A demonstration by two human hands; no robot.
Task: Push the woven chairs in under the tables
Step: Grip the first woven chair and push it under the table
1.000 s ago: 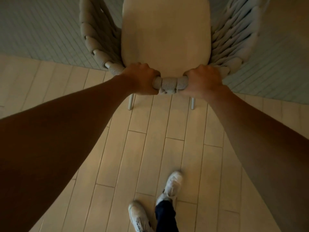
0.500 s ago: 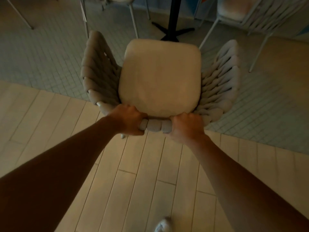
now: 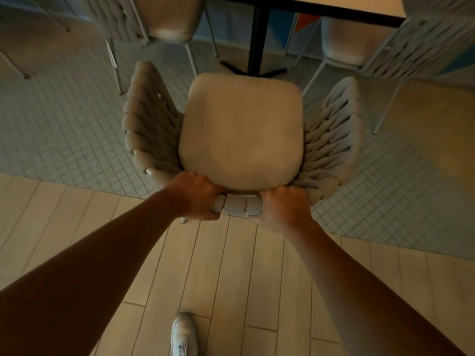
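- The floor [image 3: 51,129] is changing from pale planks near the person to small grey tiles under the worktop [image 3: 334,6].
- The woven chair [image 3: 241,134] is standing short of the worktop, not yet tucked under.
- The left hand [image 3: 195,196] and right hand [image 3: 282,206] are wrapping their fingers around its back rail.

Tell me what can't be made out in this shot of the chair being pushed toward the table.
- Table: head view, top edge crops most of its top.
- Woven chair: seat hides the front legs; left hand and right hand cover parts of the back rail.
- Far chairs: cropped and blurred.
- Shoe: bottom edge cuts it off.
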